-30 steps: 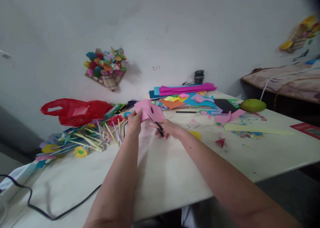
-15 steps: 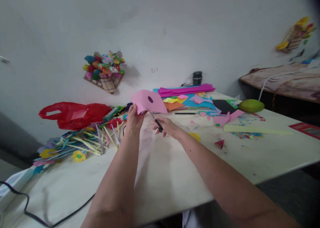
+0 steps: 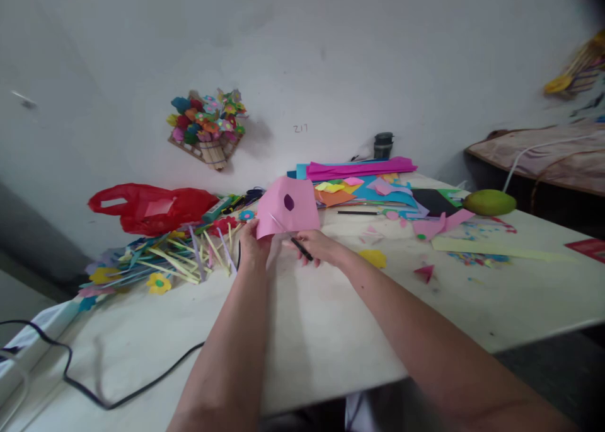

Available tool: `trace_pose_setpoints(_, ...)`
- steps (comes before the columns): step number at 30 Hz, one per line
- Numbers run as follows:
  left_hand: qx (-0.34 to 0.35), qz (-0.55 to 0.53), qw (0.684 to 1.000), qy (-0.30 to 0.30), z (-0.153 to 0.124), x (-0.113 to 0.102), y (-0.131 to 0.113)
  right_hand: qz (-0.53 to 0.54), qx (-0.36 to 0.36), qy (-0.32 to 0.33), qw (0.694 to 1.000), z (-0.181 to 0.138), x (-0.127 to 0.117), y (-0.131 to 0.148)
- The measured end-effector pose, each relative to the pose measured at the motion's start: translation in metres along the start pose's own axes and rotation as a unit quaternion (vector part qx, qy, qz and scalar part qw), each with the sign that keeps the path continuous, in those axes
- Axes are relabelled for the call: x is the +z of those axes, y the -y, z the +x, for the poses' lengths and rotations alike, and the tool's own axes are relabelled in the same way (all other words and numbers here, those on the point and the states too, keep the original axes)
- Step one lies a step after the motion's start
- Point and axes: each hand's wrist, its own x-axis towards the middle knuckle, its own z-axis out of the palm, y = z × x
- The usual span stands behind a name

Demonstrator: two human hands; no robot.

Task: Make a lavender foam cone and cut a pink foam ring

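A pink sheet of craft paper or foam (image 3: pixel 302 202) is raised above the table, bent, with a dark purple oval near its middle; I cannot tell if that is a hole or a patch. My left hand (image 3: pixel 254 246) grips its lower left corner. In my right hand (image 3: pixel 317 246) are scissors (image 3: pixel 301 248) with black handles, their thin blades lying across the sheet's lower part. Strips of pale yellow and lilac paper (image 3: pixel 177 265) are heaped left of my left hand. A yellow cut-out (image 3: pixel 373 258) lies beside my right wrist.
A red plastic bag (image 3: pixel 154 208) rests at the back left. Coloured sheets (image 3: pixel 362 168) are stacked along the wall, near a dark cup (image 3: pixel 383 145). Scraps and a green mango-like fruit (image 3: pixel 489 202) lie right. A black cable (image 3: pixel 108 407) crosses the front left.
The pink sheet has tipped to show more of its face. The scissors' blades now lie across it rather than at its lower edge. The whole view has shifted slightly.
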Motion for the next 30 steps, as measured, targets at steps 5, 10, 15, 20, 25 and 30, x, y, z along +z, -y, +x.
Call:
trace_pose_setpoints(5, -0.002, 0.010, 1.000, -0.001, -0.005, 0.000, -0.002, -0.016, 0.014, -0.020, 1.000, -0.001, 0.004, 0.002)
trace_pose_setpoints(10, -0.019, 0.098, 0.992, 0.071, -0.006, -0.001, -0.006, -0.042, 0.026, -0.039, 0.998, 0.000, 0.006, 0.004)
trace_pose_setpoints(15, -0.005, 0.105, 0.990, 0.093, -0.004, -0.004, -0.005, -0.052, 0.025, -0.035, 0.998, 0.000, 0.009, 0.006)
trace_pose_setpoints(20, 0.010, 0.064, 0.995, 0.071, -0.004, -0.003, 0.004, 0.003, 0.040, -0.059, 0.997, -0.003, 0.016, 0.011)
trace_pose_setpoints(25, 0.011, 0.059, 0.996, 0.066, -0.006, 0.003, 0.010, 0.065, 0.037, -0.102, 0.992, -0.004, 0.030, 0.012)
trace_pose_setpoints(30, 0.019, 0.071, 0.995, 0.060, -0.009, 0.007, 0.010, 0.072, 0.019, -0.131, 0.989, -0.004, 0.041, 0.012)
